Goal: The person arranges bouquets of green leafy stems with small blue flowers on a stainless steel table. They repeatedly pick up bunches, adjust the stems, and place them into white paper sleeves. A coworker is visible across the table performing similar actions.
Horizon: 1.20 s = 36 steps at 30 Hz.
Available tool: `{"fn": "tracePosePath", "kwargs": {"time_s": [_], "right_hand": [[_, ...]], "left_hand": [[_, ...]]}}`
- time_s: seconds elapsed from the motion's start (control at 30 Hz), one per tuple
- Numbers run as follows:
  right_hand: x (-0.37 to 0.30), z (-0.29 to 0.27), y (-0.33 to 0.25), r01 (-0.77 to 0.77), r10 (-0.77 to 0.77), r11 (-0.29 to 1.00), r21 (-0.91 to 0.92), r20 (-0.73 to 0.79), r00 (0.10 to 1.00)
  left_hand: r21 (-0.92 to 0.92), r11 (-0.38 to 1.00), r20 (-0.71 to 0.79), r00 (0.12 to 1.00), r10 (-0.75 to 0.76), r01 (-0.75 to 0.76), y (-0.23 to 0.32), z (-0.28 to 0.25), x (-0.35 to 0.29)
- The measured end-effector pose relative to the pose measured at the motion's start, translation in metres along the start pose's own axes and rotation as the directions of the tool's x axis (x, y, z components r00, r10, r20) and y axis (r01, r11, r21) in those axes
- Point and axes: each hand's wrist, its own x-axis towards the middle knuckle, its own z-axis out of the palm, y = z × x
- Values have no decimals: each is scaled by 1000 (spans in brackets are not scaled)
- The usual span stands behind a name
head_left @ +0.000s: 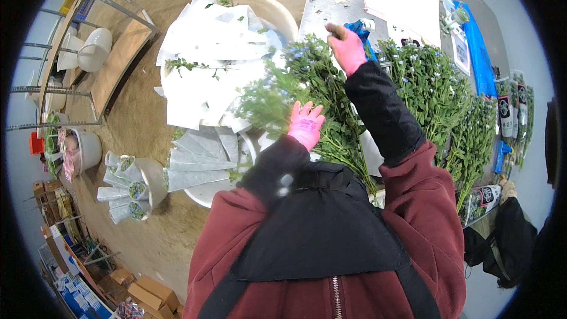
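Note:
My left hand point(306, 125), in a pink glove, lies with its fingers spread over leafy stems with small blue flowers point(325, 82). Just beside it, to the left, a blurred flower spray point(266, 100) is smeared by motion. My right hand point(347, 49), also pink-gloved with darker fingertips, is raised above the far end of the bunch. Its fingers stretch out to the left, and nothing shows in them. A blue tape dispenser point(361, 31) stands right behind that hand. White wrapping sheets point(204, 68) are heaped to the left, with a few loose sprigs on them.
More flower stems point(428, 82) cover the table to the right, beside wrapped bunches point(511, 103) and a blue sheet point(475, 53). Tubs stand at left, one with wrapped bouquets point(127, 192). A metal rack point(94, 91) and cardboard boxes point(152, 295) lie farther left.

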Motion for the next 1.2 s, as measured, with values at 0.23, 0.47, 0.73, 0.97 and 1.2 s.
{"fn": "tracePosePath", "kwargs": {"time_s": [0.23,0.47,0.73,0.97,1.2], "right_hand": [[-112,0,72,43,127,591,-806,145,981],[-106,-19,121,-409,425,890,-199,43,904],[-118,-48,64,-398,372,862,315,141,917],[-194,-18,-19,124,-53,971,-206,323,945],[-186,-22,12,-19,37,991,-130,140,989]], "left_hand": [[-332,933,-197,957,-212,138,1,0,2],[-98,977,-147,968,-202,189,1,-10,6],[-929,333,-51,834,-550,163,0,-37,12],[-915,-403,118,935,-333,-29,8,-56,18],[-991,132,-61,953,-297,-22,-21,-30,-12]]}}
